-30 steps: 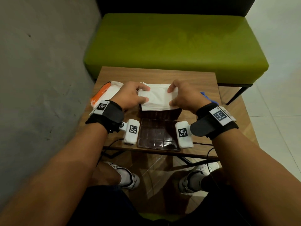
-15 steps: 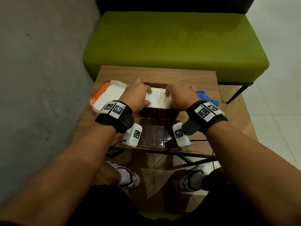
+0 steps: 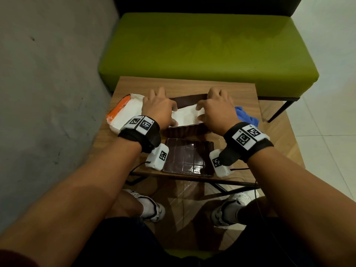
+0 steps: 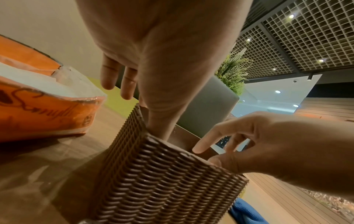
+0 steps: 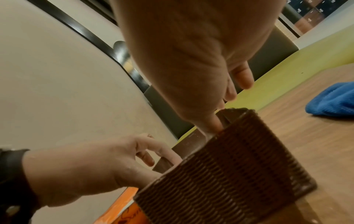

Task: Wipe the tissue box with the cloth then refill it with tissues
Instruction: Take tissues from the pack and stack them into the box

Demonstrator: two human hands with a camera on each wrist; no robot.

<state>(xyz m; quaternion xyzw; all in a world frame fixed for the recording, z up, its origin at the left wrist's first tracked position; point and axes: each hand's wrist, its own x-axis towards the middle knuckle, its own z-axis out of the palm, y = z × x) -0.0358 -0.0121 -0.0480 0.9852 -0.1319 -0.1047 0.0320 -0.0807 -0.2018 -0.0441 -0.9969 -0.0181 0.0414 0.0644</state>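
A brown woven tissue box stands open at the table's centre. A white tissue stack lies in its mouth, near edge level with the front wall. My left hand holds the stack's left end and my right hand its right end. In the left wrist view my left thumb reaches down inside the box; the right wrist view shows my right thumb inside the box. The box walls hide the stack in both wrist views. The blue cloth lies to the right.
The box's dark lid lies flat at the table's near edge. An opened orange tissue pack sits left of the box. A green bench stands behind the wooden table, and a grey wall runs along the left.
Both hands have moved away from me and down, carrying the tissue stack from above the box into its open top. The far wall of the box now shows behind the stack.
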